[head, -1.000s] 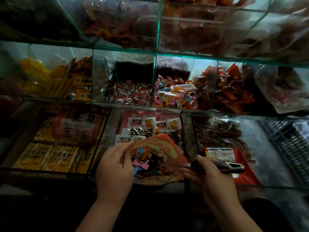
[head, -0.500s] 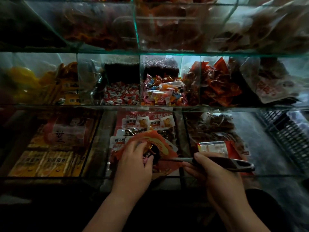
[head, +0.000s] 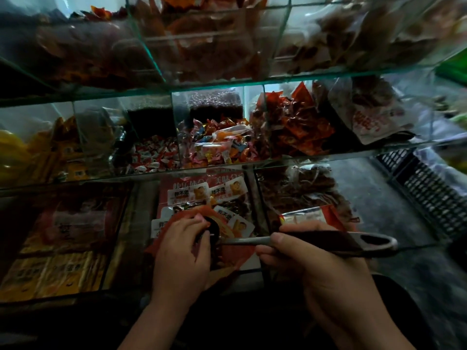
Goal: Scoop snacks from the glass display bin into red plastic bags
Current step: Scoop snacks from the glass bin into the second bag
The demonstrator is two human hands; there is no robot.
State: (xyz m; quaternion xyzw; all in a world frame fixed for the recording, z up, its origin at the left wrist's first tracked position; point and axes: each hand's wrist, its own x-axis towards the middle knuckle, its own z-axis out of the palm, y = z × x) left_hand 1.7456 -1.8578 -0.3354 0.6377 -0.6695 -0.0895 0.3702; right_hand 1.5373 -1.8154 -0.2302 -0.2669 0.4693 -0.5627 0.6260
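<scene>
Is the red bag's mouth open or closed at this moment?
Open. The left hand grips the red bag at its rim, and the scoop, held by the right hand, has its dark head in the opening.

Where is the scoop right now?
Low in the head view's middle: the right hand grips the scoop by its handle, its dark bowl at the red bag the left hand holds.

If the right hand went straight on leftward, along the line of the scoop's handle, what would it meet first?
The right hand, gripping the scoop, would probably run first into the red bag that the left hand holds open around the scoop's dark bowl; depth is unclear.
</scene>
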